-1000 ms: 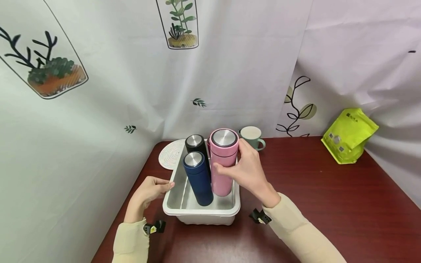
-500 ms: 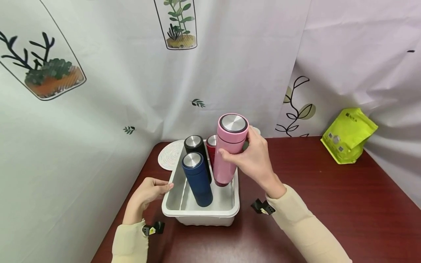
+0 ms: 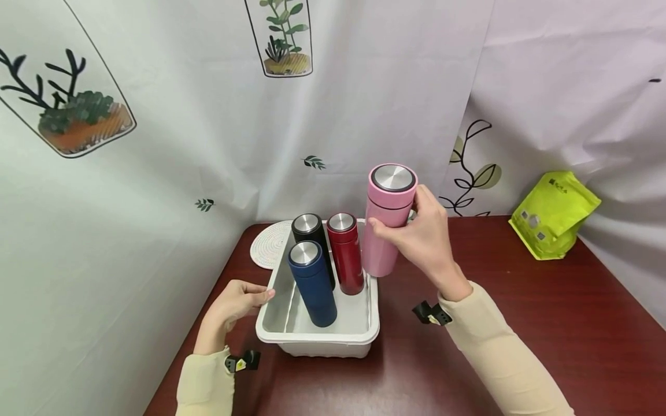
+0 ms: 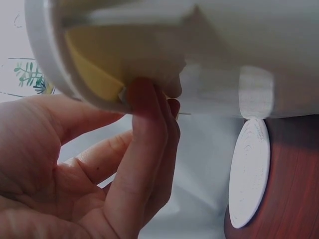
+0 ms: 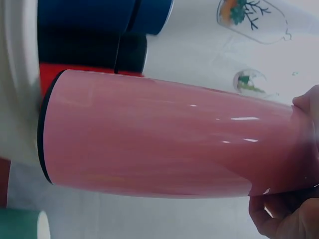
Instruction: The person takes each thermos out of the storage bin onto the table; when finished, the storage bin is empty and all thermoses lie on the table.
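Note:
My right hand (image 3: 429,237) grips a pink thermos (image 3: 382,245) around its upper part. The thermos is upright, its base level with the right rim of a white plastic tub (image 3: 317,337) and overlapping that rim in the head view. Inside the tub stand a blue thermos (image 3: 314,289), a black thermos (image 3: 315,234) and a red thermos (image 3: 347,257). My left hand (image 3: 234,306) pinches the tub's left rim between thumb and fingers, as the left wrist view shows from close by. The right wrist view has the pink thermos (image 5: 164,134) filling its middle.
A round white woven mat (image 3: 267,245) lies left of the tub. A green mug (image 5: 17,224) shows in the right wrist view, mostly hidden by my hand in the head view. At the back right of the dark red table (image 3: 499,323) stands a lime-green pouch (image 3: 554,214).
My right hand has lifted the pink thermos out of the tub and moved it right, uncovering the red thermos and blocking the mug. The left hand has stayed on the rim.

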### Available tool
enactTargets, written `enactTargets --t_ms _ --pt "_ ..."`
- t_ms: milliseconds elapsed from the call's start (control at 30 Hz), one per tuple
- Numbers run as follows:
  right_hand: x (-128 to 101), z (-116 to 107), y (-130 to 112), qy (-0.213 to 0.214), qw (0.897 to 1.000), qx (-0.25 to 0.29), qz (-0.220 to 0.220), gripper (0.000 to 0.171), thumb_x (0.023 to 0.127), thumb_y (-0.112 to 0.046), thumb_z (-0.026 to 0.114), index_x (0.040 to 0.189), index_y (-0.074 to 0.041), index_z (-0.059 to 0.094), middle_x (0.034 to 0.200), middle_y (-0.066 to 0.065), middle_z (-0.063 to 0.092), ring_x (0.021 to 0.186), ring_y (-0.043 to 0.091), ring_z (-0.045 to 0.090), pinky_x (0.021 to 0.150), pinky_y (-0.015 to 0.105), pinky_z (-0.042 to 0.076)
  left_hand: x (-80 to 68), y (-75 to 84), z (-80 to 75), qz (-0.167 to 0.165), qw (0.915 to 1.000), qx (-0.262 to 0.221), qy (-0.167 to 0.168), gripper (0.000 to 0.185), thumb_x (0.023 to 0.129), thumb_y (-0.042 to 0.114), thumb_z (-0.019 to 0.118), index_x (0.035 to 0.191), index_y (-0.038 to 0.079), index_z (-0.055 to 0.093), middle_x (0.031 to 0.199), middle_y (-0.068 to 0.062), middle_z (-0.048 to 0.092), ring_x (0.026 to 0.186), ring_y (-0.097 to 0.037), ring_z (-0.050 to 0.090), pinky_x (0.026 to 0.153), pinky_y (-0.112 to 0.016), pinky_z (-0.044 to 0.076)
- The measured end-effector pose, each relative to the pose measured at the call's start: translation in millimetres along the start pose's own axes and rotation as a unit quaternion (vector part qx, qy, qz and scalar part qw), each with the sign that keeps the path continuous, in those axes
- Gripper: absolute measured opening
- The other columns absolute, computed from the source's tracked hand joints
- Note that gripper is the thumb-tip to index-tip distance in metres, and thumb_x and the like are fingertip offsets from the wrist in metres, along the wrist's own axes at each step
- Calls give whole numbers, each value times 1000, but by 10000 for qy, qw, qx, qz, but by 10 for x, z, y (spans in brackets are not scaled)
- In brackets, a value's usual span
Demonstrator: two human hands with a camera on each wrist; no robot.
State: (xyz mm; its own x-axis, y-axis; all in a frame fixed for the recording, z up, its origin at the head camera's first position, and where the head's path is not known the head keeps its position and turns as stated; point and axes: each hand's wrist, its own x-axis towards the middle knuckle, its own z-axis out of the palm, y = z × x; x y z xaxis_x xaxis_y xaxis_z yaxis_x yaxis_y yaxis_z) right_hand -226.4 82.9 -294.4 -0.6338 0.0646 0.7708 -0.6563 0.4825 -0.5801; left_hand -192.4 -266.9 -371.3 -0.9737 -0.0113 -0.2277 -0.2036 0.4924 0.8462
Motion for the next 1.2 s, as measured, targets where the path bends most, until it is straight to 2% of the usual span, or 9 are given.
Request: enactTargets --t_ms 200,533,767,1000,1200 --pt "34 -44 211 125 9995 -291 39 56 65 -24 89 109 -1 64 93 10 62 83 20 58 66 31 47 4 -3 -5 34 10000 -62 -40 38 91 12 68 115 -18 63 110 -27 68 95 -29 70 86 -49 57" --pt "104 40 645 -136 9952 -722 648 54 67 -27 86 106 1 62 94 14 61 85 30 58 71 42 48 9 33 -32 114 9999 -55 -60 38 91 10 67 116 -19 61 110 -29 68 92 -30 71 83 -47 58" --pt "-29 109 957 -372 9899 -894 1034 57 69 -28 86 111 2 61 97 17 61 88 33 59 74 47 52 -43 5 13 6 9999 108 -9 34 91 10 68 112 -17 64 105 -27 69 90 -29 71 81 -48 59" --pt "-108 188 1148 -481 9874 -930 1184 62 70 -29 85 115 4 59 100 19 61 91 35 60 77 50 53 -79 -39 17 2 10000 78 8 37 90 9 69 112 -20 62 104 -30 68 90 -35 71 79 -47 59" --pt "-121 225 1293 -440 9857 -1022 1268 63 70 -30 85 116 6 59 99 21 61 92 38 60 79 51 53 -30 14 22 131 9997 190 33 34 90 7 68 111 -19 63 99 -26 70 85 -29 71 76 -45 60"
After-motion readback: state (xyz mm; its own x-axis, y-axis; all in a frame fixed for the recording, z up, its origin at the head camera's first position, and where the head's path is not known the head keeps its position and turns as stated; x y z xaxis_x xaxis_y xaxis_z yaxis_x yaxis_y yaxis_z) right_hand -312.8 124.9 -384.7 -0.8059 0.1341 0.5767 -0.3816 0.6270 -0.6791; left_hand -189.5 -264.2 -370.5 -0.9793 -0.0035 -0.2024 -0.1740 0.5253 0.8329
